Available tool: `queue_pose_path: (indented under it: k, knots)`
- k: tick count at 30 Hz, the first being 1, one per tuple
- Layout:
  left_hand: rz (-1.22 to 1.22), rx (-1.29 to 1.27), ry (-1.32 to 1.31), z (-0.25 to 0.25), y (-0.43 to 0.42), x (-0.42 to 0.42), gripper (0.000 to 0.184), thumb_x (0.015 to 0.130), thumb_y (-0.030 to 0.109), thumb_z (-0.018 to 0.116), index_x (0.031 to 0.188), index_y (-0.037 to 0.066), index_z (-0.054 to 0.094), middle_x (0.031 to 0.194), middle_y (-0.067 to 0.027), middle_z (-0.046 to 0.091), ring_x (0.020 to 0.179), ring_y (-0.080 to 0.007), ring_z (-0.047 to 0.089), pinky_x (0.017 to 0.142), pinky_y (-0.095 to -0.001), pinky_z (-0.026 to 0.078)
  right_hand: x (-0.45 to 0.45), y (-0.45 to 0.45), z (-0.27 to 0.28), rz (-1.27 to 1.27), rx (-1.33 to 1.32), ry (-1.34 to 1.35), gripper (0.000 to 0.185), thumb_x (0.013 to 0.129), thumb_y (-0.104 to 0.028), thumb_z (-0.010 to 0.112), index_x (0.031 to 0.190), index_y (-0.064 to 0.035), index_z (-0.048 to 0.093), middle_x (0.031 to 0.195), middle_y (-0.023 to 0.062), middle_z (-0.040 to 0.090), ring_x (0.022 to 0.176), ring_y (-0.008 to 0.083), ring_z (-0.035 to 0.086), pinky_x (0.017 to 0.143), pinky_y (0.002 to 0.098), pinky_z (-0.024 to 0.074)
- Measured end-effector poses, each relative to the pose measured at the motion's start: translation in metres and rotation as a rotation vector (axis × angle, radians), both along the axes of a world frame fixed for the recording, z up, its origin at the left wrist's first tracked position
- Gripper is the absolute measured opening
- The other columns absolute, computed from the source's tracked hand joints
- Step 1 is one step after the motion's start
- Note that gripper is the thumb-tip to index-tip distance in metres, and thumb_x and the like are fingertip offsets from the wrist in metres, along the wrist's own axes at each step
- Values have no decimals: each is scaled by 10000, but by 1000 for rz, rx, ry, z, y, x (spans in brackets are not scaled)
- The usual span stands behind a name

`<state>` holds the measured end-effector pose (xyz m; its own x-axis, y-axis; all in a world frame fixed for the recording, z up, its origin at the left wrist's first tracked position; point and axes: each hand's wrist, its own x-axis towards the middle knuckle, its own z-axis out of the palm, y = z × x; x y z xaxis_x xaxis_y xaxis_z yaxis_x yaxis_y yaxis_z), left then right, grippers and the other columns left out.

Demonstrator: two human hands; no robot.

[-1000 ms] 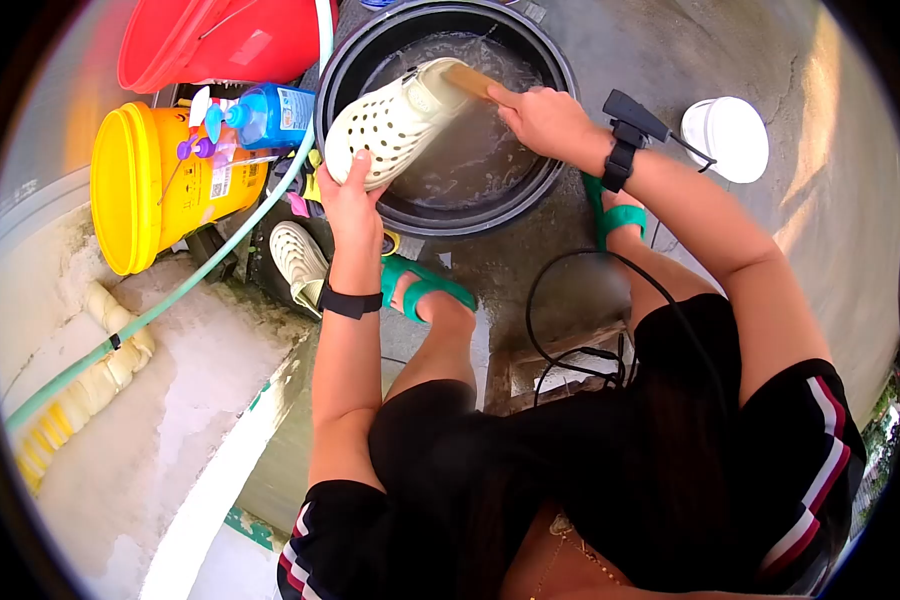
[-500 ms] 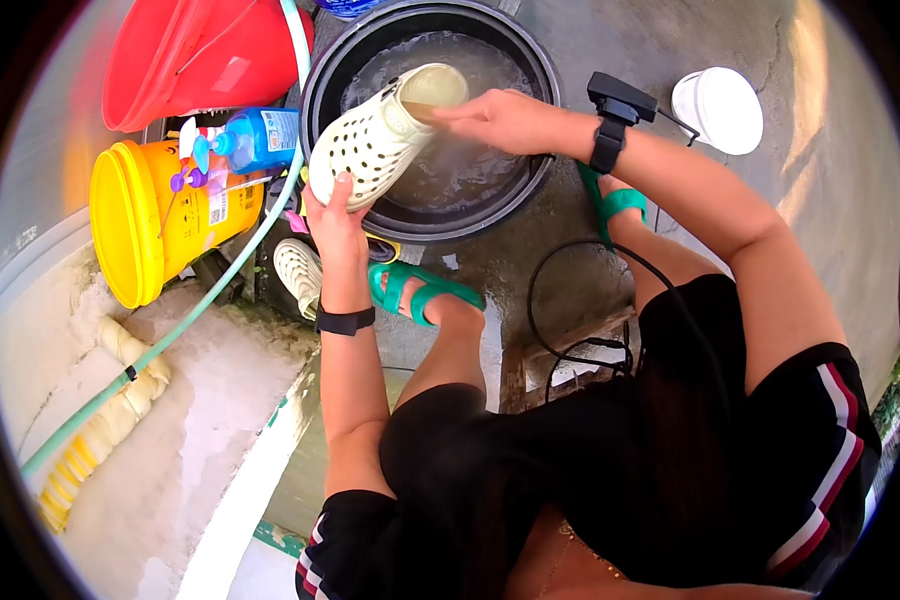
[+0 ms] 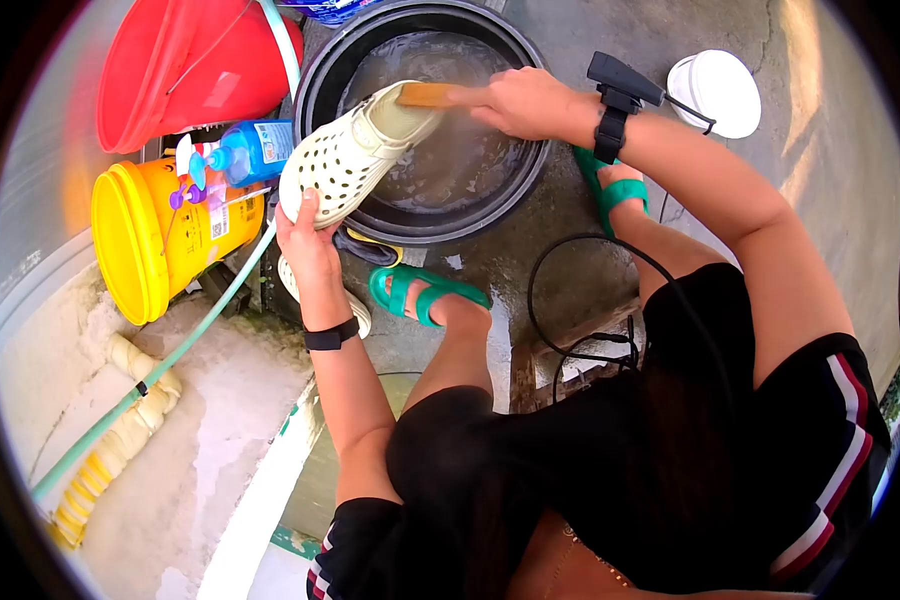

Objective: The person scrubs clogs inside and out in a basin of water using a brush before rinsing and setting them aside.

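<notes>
My left hand (image 3: 308,238) grips the toe end of a cream clog (image 3: 342,168) with many holes, held tilted over the left side of a black basin (image 3: 470,228). Cloudy water (image 3: 450,165) lies in the basin. My right hand (image 3: 525,103) is closed on a wooden-backed brush (image 3: 428,95), whose far end reaches into the clog's foot opening; its bristles are hidden. A second cream clog (image 3: 360,314) lies on the ground, partly behind my left wrist.
A red bucket (image 3: 195,75), a yellow bucket (image 3: 130,245) and a blue pump bottle (image 3: 255,152) stand left of the basin. A pale green hose (image 3: 185,350) runs past them. A white bucket (image 3: 725,95) is at right. Black cable (image 3: 535,290) loops near my feet.
The clog and my left hand have moved left and down. My right hand has shifted slightly, with the brush at the clog's opening throughout. The view has moved a little.
</notes>
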<state>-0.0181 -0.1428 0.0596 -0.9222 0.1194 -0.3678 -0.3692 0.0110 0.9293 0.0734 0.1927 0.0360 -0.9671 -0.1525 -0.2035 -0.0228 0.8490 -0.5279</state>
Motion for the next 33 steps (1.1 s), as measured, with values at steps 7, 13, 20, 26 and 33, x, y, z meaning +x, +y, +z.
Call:
queue_pose_path:
  k: [7, 13, 20, 26, 33]
  knots:
    - [-76, -19, -19, -2, 3, -4, 459, 927, 131, 664, 1343, 10, 515, 1228, -164, 655, 1055, -278, 693, 791, -422, 615, -5, -3, 4, 39, -22, 10, 396, 996, -345, 498, 1377, -332, 603, 878, 160, 723, 808, 376, 688, 763, 492, 547]
    - [-96, -113, -172, 0, 39, -14, 599, 944, 363, 694, 1339, -43, 501, 1254, -197, 629, 1088, -314, 675, 815, -440, 617, 8, -4, -54, -5, -136, 93, 424, 990, -345, 479, 1394, -291, 595, 791, 159, 699, 713, 361, 679, 656, 450, 543]
    - [-269, -33, -392, -81, 81, 5, 670, 974, 393, 655, 1447, -17, 417, 1374, -212, 534, 1293, -370, 515, 1063, -480, 444, -7, -10, -23, -509, -730, -720, 366, 1017, -384, 463, 1119, -105, 678, 613, 9, 484, 449, 105, 407, 398, 296, 313]
    - [-326, 109, -715, -95, 113, 24, 581, 1005, 375, 600, 1462, 59, 431, 1437, -206, 487, 1351, -389, 441, 1087, -628, 341, -11, -6, -18, -613, -1036, -932, 322, 1030, -337, 475, 1170, -68, 582, 654, -11, 484, 445, 26, 385, 363, 187, 281]
    - [-289, 210, -613, -30, 98, 36, 731, 927, 627, 557, 1438, 110, 474, 1396, -147, 538, 1296, -343, 497, 1040, -657, 363, -8, 8, 10, -577, -1571, -1197, 324, 1033, -318, 487, 1211, -47, 488, 680, -33, 460, 429, -15, 366, 345, 133, 284]
